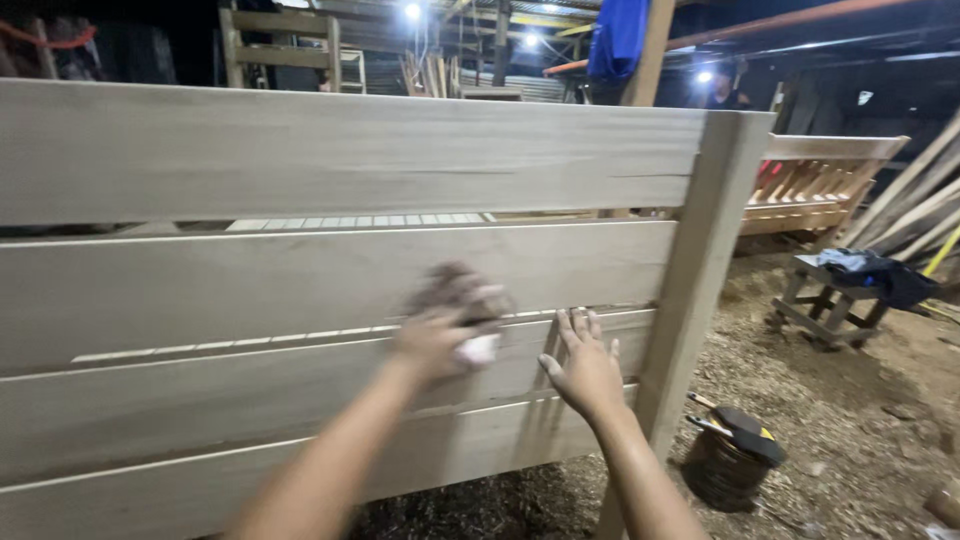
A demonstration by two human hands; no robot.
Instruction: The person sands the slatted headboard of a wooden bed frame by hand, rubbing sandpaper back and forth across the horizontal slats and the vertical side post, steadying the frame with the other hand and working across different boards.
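An upright bare-wood panel point(300, 150) of wide horizontal boards joined to a post point(700, 270) fills the view. My left hand point(440, 330) is blurred with motion and pressed against the middle board, closed on a brownish pad with a white bit, likely sandpaper point(470, 300). My right hand point(585, 365) lies flat with fingers spread on a lower board, just left of the post.
A dark round can with brushes point(735, 455) stands on the sawdust-covered ground at the post's foot. A low wooden stool with dark cloth point(850, 285) sits to the right. Slatted wooden furniture point(810, 190) and leaning timber lie behind. A person point(725, 90) stands far back.
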